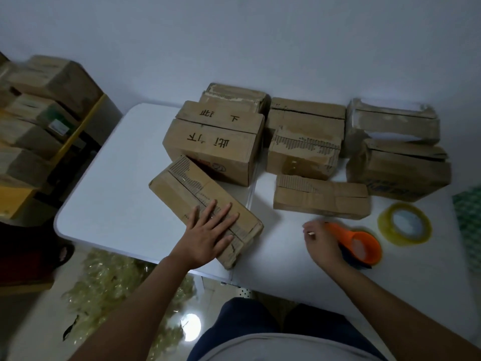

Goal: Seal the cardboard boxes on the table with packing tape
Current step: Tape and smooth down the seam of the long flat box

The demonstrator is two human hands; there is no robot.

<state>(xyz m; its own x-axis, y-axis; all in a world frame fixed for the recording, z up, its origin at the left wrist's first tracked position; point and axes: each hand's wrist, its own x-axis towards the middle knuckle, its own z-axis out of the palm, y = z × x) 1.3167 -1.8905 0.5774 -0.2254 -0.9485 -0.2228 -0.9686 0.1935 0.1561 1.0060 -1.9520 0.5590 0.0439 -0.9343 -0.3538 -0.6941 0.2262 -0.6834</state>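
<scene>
A white table filled the middle of the frame, its near edge running along the lower centre. On a shelf at the upper left stood more cardboard boxes, blurred. Across the back half of the table sat a cluster of worn cardboard boxes: the biggest, a box with black handwritten characters, stood at centre, with another box behind it; to its right a torn-faced box, and at the upper right two more, the nearer one printed in blue. A flat box lay in front of the torn one.

Nearest the person, a long flat box lay slanted at the table's near edge, just left of centre. The left hand rested flat on its top, fingers straight and spread.

At the lower right a roll of clear packing tape lay on the table, just beside an orange tape dispenser. The right hand was on the dispenser's handle, its fingers curled round it, though motion blur softened the grip.
</scene>
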